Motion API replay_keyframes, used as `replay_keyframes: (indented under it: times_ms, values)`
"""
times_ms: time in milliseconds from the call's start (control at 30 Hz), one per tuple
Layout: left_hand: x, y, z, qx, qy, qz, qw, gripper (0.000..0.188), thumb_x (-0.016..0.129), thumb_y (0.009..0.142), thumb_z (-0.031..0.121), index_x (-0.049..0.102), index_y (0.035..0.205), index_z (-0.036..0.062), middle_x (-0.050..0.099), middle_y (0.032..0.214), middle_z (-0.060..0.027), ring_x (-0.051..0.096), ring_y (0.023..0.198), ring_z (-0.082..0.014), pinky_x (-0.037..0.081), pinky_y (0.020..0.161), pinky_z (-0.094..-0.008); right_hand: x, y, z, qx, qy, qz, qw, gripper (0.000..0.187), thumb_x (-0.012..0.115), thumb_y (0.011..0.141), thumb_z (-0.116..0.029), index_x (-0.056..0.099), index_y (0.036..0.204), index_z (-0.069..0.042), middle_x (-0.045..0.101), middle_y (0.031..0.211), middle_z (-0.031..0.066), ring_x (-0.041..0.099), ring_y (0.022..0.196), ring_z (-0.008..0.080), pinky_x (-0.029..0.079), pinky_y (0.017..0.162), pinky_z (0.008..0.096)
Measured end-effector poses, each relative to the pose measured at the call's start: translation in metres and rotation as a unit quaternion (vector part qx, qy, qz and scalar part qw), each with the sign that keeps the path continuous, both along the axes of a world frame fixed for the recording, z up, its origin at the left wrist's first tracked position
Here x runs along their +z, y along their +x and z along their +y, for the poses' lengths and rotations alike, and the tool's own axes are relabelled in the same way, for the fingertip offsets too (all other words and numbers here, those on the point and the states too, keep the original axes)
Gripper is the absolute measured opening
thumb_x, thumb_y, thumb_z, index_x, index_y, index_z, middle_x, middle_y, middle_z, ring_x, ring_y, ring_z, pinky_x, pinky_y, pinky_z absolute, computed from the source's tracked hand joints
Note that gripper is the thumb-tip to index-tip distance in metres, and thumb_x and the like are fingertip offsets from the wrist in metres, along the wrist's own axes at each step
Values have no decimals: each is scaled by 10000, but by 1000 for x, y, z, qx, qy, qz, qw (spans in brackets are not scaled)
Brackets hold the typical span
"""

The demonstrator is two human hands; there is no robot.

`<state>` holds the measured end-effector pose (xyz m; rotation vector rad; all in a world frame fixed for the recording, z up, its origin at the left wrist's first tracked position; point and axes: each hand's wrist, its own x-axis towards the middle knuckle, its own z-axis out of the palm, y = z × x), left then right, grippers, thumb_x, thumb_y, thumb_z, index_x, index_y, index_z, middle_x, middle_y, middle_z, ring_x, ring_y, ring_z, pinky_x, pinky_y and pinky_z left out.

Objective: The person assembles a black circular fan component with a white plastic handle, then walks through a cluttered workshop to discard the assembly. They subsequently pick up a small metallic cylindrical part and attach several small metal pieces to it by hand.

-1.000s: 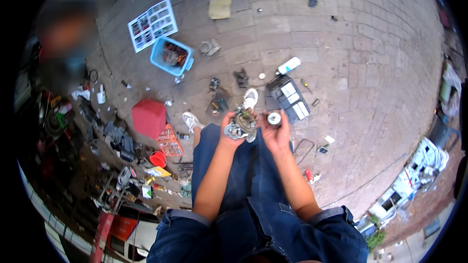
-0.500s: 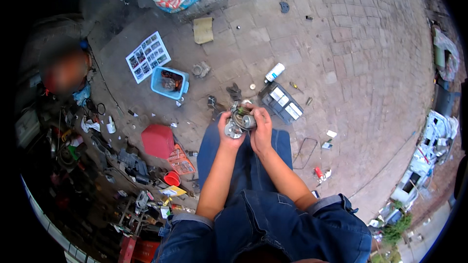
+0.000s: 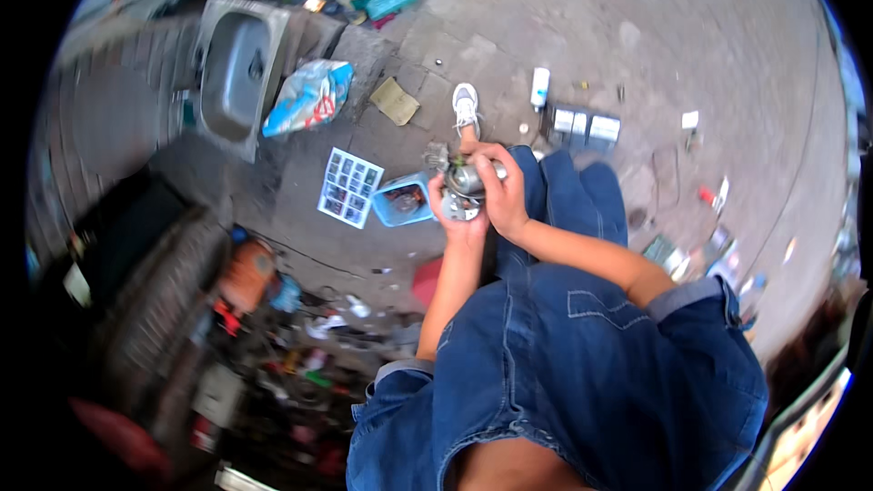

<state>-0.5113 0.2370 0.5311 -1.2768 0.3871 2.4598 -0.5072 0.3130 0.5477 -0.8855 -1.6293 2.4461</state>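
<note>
Both hands hold a silver metal machine part (image 3: 467, 180) with a round can-shaped body and a flat plate with holes; its exact kind is not clear. My left hand (image 3: 465, 228) wraps its near left side, by the plate. From the right, my right hand (image 3: 506, 198) curls its fingers over the round body. The part is held in front of my denim-clad legs, off the ground. Just left of it stands a blue plastic tub (image 3: 386, 219) with dark and reddish parts inside. Another grey metal piece (image 3: 436, 156) lies close beyond my left fingers.
A white shoe (image 3: 465, 102) rests on the paving just ahead. Right of it are a black battery (image 3: 593, 128) and a white bottle (image 3: 540, 88). At left lie a picture sheet (image 3: 350, 186), a plastic bag (image 3: 314, 95) and a steel sink (image 3: 241, 68). Blurred clutter fills the lower left.
My view has swung left, bringing the sink into sight and shifting the battery rightward. My legs have shifted, and a shoe shows ahead. Both hands still grip the metal part.
</note>
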Motion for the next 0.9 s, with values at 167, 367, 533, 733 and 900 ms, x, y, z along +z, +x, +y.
replay_keyframes:
  times_ms: [167,367,533,733,900]
  values:
    - [35,-61,-5,-146,-57,38,987,417,467,805,353,545,1068,38,582,1056,-107,551,992,-254,434,890,-391,36,-47,6,-107,-26,37,993,120,507,869,-119,526,854,-1,556,1056,135,540,969,190,410,866,309]
    - [31,-180,43,-331,-30,42,942,453,480,799,367,539,1092,27,576,1075,-101,543,1008,-251,423,908,-379,29,-135,41,-297,-36,43,953,85,506,865,-101,524,875,-19,543,1066,136,526,972,192,391,879,318]
    - [47,-192,130,-467,0,64,882,453,524,771,362,541,1077,28,579,1056,-110,554,981,-254,443,872,-378,50,-126,106,-452,-11,45,891,76,510,862,-91,516,872,-16,548,1057,134,519,974,179,386,874,301]
    - [54,-235,240,-598,15,77,798,498,546,754,375,510,1120,39,549,1107,-122,525,1030,-259,413,911,-393,58,-159,195,-593,16,63,802,77,566,832,-75,515,867,-30,558,969,89,531,931,169,396,843,286]
    - [71,-279,293,-657,-10,99,747,509,530,767,397,501,1127,39,542,1110,-111,513,1045,-260,399,924,-396,75,-198,236,-623,18,65,779,61,545,852,-73,500,864,-33,558,1005,85,511,968,162,389,867,289]
